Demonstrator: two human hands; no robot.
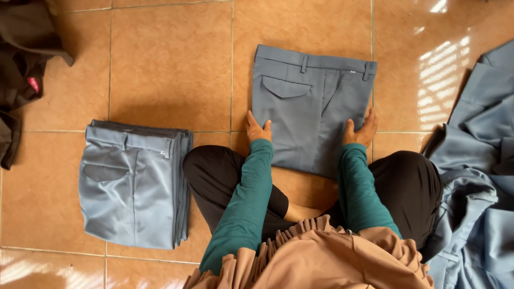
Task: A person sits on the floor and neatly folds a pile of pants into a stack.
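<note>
At the far left edge a heap of dark brown clothing [19,59] lies crumpled on the tan tiled floor [171,64], a small red tag showing on it. To its right, well apart, sits a neat stack of folded grey-blue trousers [134,184], the top pair showing a back pocket and belt loops, the layered edges of the stack lined up along its right side, just beside the person's black-clad knee. Next comes the left hand [258,130], in a teal sleeve, lying flat and open with the fingers together, pressed against the left edge of the folded grey trousers [308,101] in the middle of the view; it grips nothing. These trousers lie flat on the floor straight ahead of the seated person, waistband away from them, a flap pocket and belt loops facing up, the near end reaching between the knees. The right hand [362,128] rests open on the right edge of the same trousers, palm down, fingers spread slightly over the cloth, holding nothing closed. At the far right a loose pile of unfolded grey-blue garments [476,160] spreads beside the person's right knee.
</note>
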